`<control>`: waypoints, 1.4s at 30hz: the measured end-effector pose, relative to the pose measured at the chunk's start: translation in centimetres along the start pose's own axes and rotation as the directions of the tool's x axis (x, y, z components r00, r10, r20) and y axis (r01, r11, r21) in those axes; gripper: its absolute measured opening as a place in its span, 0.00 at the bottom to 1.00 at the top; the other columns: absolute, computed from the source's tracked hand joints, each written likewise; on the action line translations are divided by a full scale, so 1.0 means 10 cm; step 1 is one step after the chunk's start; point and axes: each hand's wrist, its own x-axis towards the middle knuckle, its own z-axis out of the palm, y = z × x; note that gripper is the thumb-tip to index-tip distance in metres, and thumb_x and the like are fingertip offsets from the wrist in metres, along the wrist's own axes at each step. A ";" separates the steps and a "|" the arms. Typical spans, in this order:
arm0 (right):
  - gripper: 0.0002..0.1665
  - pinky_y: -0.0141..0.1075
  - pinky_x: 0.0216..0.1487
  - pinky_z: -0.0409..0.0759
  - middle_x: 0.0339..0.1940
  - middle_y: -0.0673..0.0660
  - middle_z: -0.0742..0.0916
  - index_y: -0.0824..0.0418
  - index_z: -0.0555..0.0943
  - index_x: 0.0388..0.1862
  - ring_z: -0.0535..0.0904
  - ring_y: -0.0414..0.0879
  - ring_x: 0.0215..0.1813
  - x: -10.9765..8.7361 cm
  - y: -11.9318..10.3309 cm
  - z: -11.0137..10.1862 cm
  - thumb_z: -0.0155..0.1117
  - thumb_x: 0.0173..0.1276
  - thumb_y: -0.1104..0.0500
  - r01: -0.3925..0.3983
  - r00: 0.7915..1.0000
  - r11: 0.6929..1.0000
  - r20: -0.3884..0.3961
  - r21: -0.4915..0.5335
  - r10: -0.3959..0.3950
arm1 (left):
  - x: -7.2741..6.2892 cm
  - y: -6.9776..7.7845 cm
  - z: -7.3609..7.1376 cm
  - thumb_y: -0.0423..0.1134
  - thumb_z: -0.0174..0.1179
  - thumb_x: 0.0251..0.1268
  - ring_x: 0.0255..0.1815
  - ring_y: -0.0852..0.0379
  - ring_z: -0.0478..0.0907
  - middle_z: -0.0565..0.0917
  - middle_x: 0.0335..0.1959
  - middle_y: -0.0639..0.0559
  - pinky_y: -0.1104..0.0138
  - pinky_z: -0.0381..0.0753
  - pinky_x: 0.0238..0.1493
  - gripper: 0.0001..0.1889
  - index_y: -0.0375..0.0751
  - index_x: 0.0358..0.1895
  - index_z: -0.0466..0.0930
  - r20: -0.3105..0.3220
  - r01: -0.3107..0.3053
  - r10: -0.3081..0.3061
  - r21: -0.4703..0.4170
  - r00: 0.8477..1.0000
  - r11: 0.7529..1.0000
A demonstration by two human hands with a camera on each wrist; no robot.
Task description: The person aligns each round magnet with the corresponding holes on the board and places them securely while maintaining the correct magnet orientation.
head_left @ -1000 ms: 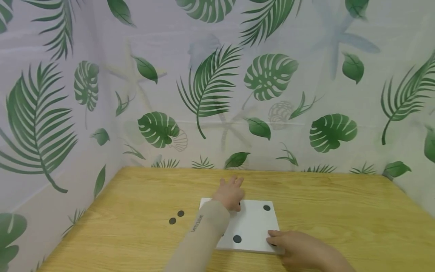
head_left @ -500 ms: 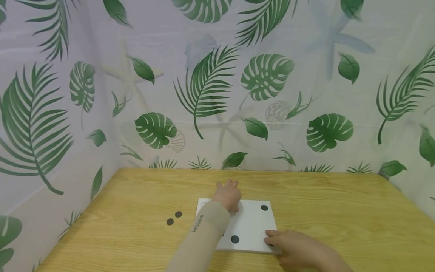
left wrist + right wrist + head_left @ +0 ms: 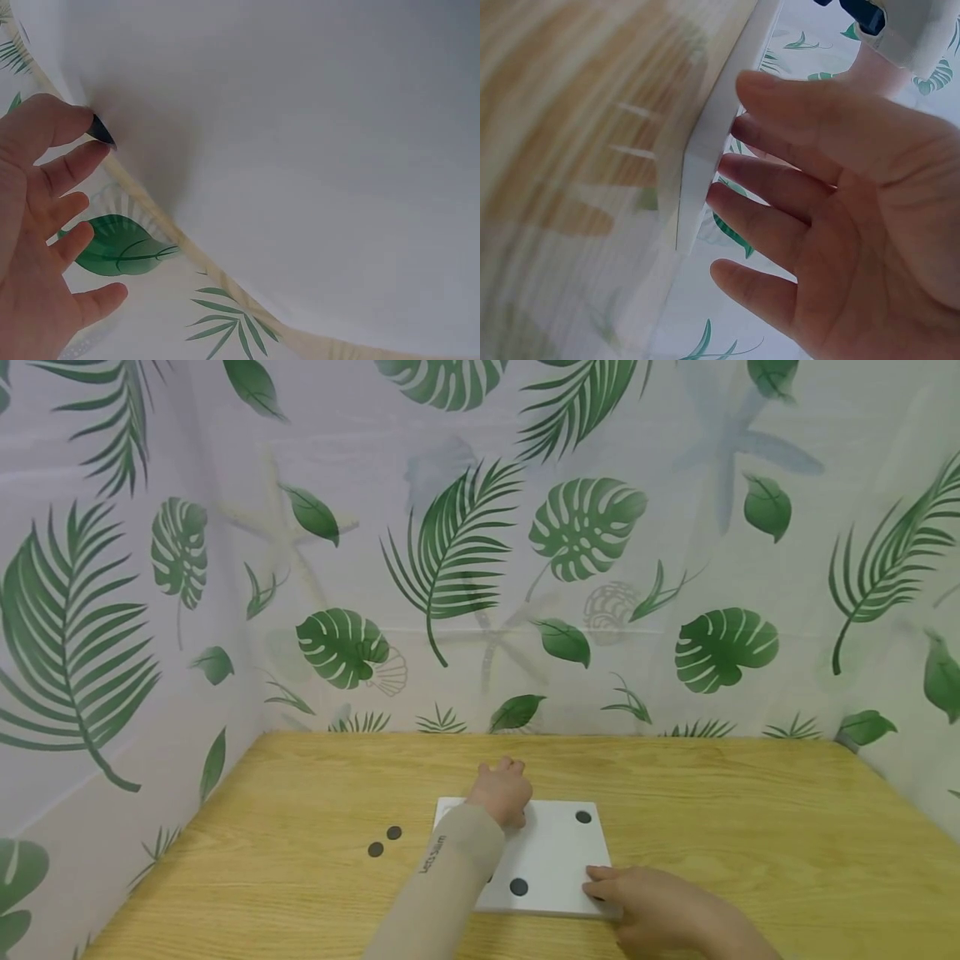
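A white square board (image 3: 558, 852) lies on the table, with black discs near its edges. One black disc (image 3: 583, 817) is at its far right corner, another black disc (image 3: 519, 887) near the front edge. At the board's far edge, my left hand (image 3: 500, 792) pinches a black disc (image 3: 100, 132) between thumb and index finger; its other fingers are spread apart in the left wrist view. My right hand (image 3: 663, 906) touches the near right corner with nearly straight fingers, partly covering a disc there. In the right wrist view its fingertips meet the board's side (image 3: 705, 142).
Two loose black discs, the nearer disc (image 3: 376, 849) and the farther disc (image 3: 393, 832), lie left of the board on the wooden table (image 3: 720, 802). A leaf-printed sheet (image 3: 480, 568) hangs behind and beside the table. My left sleeve (image 3: 442, 881) crosses over the board's left part.
The head view has shifted slightly, moving everything a little to the left in it. Both hands keep almost the same places on the board.
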 end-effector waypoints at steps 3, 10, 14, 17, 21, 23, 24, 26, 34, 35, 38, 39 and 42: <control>0.29 0.45 0.55 0.68 0.58 0.52 0.74 0.57 0.76 0.54 0.69 0.48 0.58 0.00 -0.01 -0.01 0.64 0.49 0.65 0.004 1.000 1.000 -0.004 -0.004 -0.004 | -0.01 -0.01 0.00 0.46 0.60 0.53 0.61 0.52 0.58 0.66 0.60 0.51 0.51 0.64 0.55 0.06 0.51 0.33 0.82 -0.001 -0.004 0.004 0.001 1.000 1.000; 0.28 0.46 0.55 0.67 0.58 0.52 0.74 0.57 0.76 0.54 0.69 0.48 0.58 0.02 -0.01 0.00 0.64 0.50 0.64 -0.009 1.000 1.000 0.012 0.011 0.008 | -0.06 -0.06 -0.03 0.46 0.61 0.53 0.62 0.52 0.57 0.65 0.61 0.50 0.52 0.63 0.56 0.07 0.50 0.33 0.82 -0.003 -0.021 0.021 -0.009 1.000 1.000; 0.28 0.46 0.55 0.67 0.58 0.53 0.74 0.58 0.75 0.54 0.69 0.49 0.58 0.02 0.00 0.00 0.64 0.50 0.63 0.005 1.000 1.000 0.006 0.003 -0.005 | -0.08 -0.10 -0.04 0.46 0.61 0.52 0.63 0.51 0.56 0.64 0.61 0.50 0.51 0.63 0.56 0.05 0.50 0.28 0.81 -0.019 -0.027 0.027 -0.018 0.999 0.999; 0.28 0.46 0.55 0.68 0.58 0.53 0.74 0.58 0.75 0.54 0.69 0.49 0.58 0.01 0.02 0.00 0.64 0.50 0.63 0.018 1.000 1.000 -0.001 0.000 -0.018 | -0.11 -0.14 -0.05 0.46 0.62 0.51 0.63 0.51 0.56 0.64 0.61 0.50 0.51 0.63 0.56 0.05 0.51 0.27 0.81 -0.038 -0.034 0.033 -0.026 0.999 0.999; 0.28 0.48 0.55 0.67 0.58 0.53 0.74 0.57 0.75 0.55 0.69 0.49 0.58 0.01 0.04 0.01 0.63 0.50 0.63 0.008 1.000 1.000 0.001 0.019 -0.008 | -0.15 -0.19 -0.05 0.46 0.63 0.51 0.63 0.51 0.57 0.65 0.61 0.50 0.51 0.63 0.56 0.04 0.52 0.27 0.81 -0.054 -0.042 0.041 -0.035 0.998 0.998; 0.28 0.48 0.55 0.66 0.58 0.52 0.74 0.56 0.75 0.54 0.69 0.49 0.58 0.02 0.04 0.01 0.64 0.50 0.63 -0.003 1.000 1.000 0.003 0.027 0.003 | -0.16 -0.23 -0.03 0.46 0.63 0.50 0.63 0.51 0.57 0.64 0.62 0.50 0.50 0.62 0.56 0.05 0.51 0.26 0.81 -0.057 -0.045 0.043 -0.042 0.997 0.998; 0.28 0.49 0.55 0.66 0.58 0.52 0.74 0.56 0.76 0.54 0.69 0.50 0.58 0.03 0.03 0.01 0.64 0.50 0.63 -0.011 1.000 0.999 0.005 0.033 0.010 | -0.17 -0.24 -0.02 0.45 0.64 0.50 0.63 0.50 0.57 0.64 0.62 0.50 0.50 0.62 0.56 0.05 0.51 0.25 0.81 -0.057 -0.048 0.045 -0.047 0.997 0.998; 0.28 0.49 0.55 0.66 0.58 0.52 0.74 0.56 0.76 0.54 0.69 0.49 0.58 0.03 0.03 0.02 0.64 0.50 0.63 -0.018 1.000 0.999 0.009 0.037 0.018 | -0.18 -0.28 0.00 0.45 0.64 0.49 0.63 0.50 0.56 0.64 0.62 0.49 0.49 0.62 0.57 0.05 0.50 0.24 0.80 -0.059 -0.053 0.049 -0.054 0.997 0.997; 0.27 0.50 0.56 0.65 0.59 0.50 0.74 0.54 0.76 0.54 0.68 0.51 0.59 0.01 0.00 0.03 0.64 0.51 0.62 -0.048 0.999 0.998 -0.015 0.034 0.049 | -0.31 -0.49 0.08 0.42 0.64 0.47 0.63 0.49 0.56 0.65 0.61 0.48 0.47 0.61 0.56 0.08 0.48 0.18 0.76 -0.056 -0.038 0.034 -0.063 0.998 0.997; 0.27 0.51 0.56 0.65 0.59 0.49 0.74 0.53 0.76 0.54 0.67 0.52 0.59 0.00 0.00 0.03 0.64 0.52 0.62 -0.057 0.998 0.998 -0.016 0.038 0.058 | -0.33 -0.52 0.08 0.42 0.64 0.47 0.63 0.48 0.56 0.65 0.61 0.48 0.47 0.62 0.56 0.08 0.47 0.18 0.76 -0.054 -0.033 0.029 -0.065 0.998 0.997; 0.27 0.51 0.56 0.64 0.59 0.49 0.74 0.53 0.76 0.54 0.67 0.52 0.59 0.00 0.00 0.04 0.64 0.52 0.62 -0.063 0.998 0.997 -0.018 0.044 0.064 | -0.41 -0.61 0.09 0.41 0.64 0.47 0.63 0.48 0.56 0.65 0.62 0.47 0.47 0.62 0.55 0.07 0.47 0.20 0.77 -0.039 -0.007 0.004 -0.069 0.999 0.998; 0.27 0.51 0.56 0.64 0.59 0.49 0.74 0.53 0.76 0.54 0.67 0.52 0.59 0.00 0.00 0.04 0.64 0.52 0.62 -0.065 0.998 0.997 -0.018 0.044 0.066 | -0.43 -0.65 0.09 0.41 0.64 0.47 0.63 0.48 0.56 0.64 0.62 0.47 0.47 0.62 0.56 0.07 0.47 0.20 0.77 -0.035 0.003 -0.005 -0.071 0.999 0.997; 0.27 0.51 0.56 0.64 0.59 0.49 0.74 0.54 0.76 0.54 0.67 0.52 0.59 0.01 0.00 0.04 0.64 0.51 0.64 -0.062 0.998 0.997 -0.025 0.038 0.063 | -0.49 -0.75 0.12 0.40 0.63 0.48 0.64 0.47 0.55 0.64 0.62 0.46 0.47 0.62 0.56 0.07 0.48 0.20 0.75 -0.029 0.027 -0.030 -0.083 0.999 0.996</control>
